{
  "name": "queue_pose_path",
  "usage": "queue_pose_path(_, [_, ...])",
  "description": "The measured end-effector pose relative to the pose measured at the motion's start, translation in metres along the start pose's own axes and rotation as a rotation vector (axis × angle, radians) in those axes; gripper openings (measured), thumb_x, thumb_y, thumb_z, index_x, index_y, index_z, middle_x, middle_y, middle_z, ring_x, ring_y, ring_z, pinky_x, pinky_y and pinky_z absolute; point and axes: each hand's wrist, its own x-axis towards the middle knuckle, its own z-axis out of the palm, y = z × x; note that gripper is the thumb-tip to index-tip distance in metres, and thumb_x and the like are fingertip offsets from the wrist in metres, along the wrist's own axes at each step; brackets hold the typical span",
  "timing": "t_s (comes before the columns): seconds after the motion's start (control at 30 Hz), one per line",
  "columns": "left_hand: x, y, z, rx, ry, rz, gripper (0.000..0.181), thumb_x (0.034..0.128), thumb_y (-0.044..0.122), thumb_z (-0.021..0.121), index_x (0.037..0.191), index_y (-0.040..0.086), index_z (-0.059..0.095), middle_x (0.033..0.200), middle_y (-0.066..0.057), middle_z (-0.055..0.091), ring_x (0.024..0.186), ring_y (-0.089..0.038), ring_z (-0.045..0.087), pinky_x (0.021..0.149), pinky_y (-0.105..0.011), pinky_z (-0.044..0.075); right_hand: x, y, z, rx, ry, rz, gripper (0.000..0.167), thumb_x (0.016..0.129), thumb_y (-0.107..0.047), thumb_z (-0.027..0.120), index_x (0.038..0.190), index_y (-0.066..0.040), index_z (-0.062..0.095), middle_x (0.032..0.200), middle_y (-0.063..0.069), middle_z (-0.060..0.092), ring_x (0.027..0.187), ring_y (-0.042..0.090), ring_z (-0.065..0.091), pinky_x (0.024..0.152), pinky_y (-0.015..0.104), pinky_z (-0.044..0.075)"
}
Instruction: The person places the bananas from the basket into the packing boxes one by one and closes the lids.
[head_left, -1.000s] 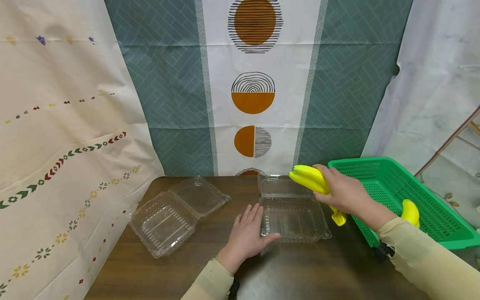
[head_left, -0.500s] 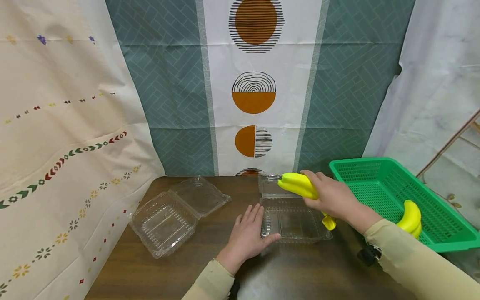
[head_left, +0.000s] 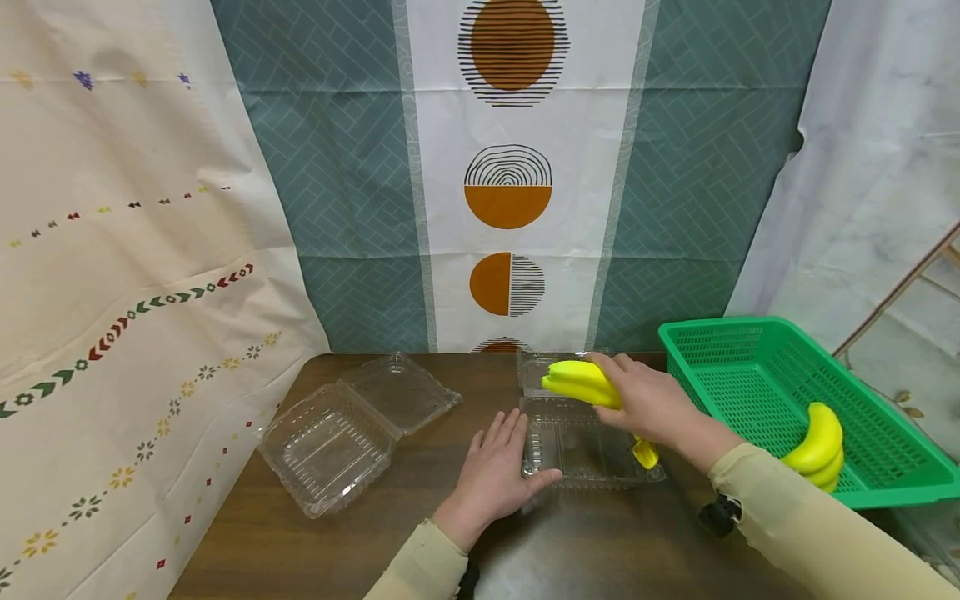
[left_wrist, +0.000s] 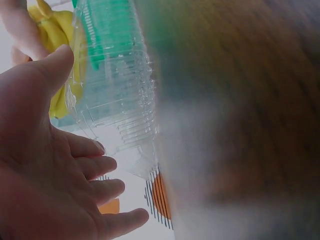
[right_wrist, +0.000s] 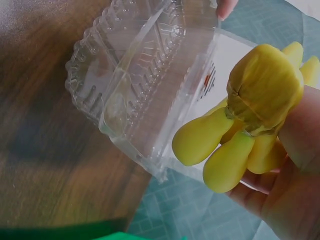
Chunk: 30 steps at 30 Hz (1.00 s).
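My right hand [head_left: 652,407] grips a bunch of yellow toy bananas [head_left: 581,383] above an open clear plastic container [head_left: 581,442]. In the right wrist view the bunch [right_wrist: 225,150] hangs beside the container [right_wrist: 145,75], its knobbly yellow stem end [right_wrist: 262,82] toward the camera. My left hand [head_left: 495,475] has its fingers extended at the container's left edge, the thumb along the front corner. The left wrist view shows the left palm [left_wrist: 55,165] next to the container wall [left_wrist: 115,95], its fingers holding nothing.
Another open clear container [head_left: 330,446] lies at the left of the brown table [head_left: 345,550]. A green basket [head_left: 750,387] at the right holds more yellow bananas [head_left: 817,446]. Patterned curtains [head_left: 360,192] stand behind the table and a pale cloth hangs at the left.
My right hand has carried the bananas leftward and slightly down, from beside the green basket to over the right-hand container. The left hand has stayed in place.
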Motion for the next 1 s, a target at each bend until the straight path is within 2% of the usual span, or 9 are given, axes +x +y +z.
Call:
queue_pose_path(0.37, [0.001,0.000,0.002,-0.004,-0.003,-0.013,0.108,0.0975,0.076,0.069,0.173,0.006,0.036,0.180,-0.013,0.030,0.167,-0.035,0.024,0.128,-0.066,0.028,0.001,-0.001,0.017,-0.062,0.012,-0.068,0.083,0.090,-0.033,0.092,0.160,-0.014,0.051,0.112,0.010,0.064,0.083,0.020,0.059,0.067,0.039,0.058])
queue_pose_path(0.77, [0.001,0.000,0.000,-0.016,-0.006,-0.015,0.107,0.0976,0.075,0.069,0.173,0.006,0.036,0.180,-0.013,0.029,0.167,-0.035,0.024,0.128,-0.065,0.028,-0.003,-0.007,0.027,-0.111,0.001,-0.086,0.081,0.089,-0.033,0.094,0.157,-0.016,0.054,0.106,0.005,0.063,0.082,0.020,0.058,0.069,0.037,0.057])
queue_pose_path(1.0, [0.000,-0.001,0.000,-0.025,-0.003,-0.011,0.107,0.0978,0.075,0.069,0.173,0.006,0.036,0.180,-0.014,0.030,0.167,-0.036,0.025,0.128,-0.066,0.028,-0.005,-0.007,0.035,-0.147,-0.006,-0.094,0.081,0.087,-0.033,0.095,0.156,-0.018,0.055,0.109,0.007,0.063,0.083,0.022,0.060,0.071,0.041,0.060])
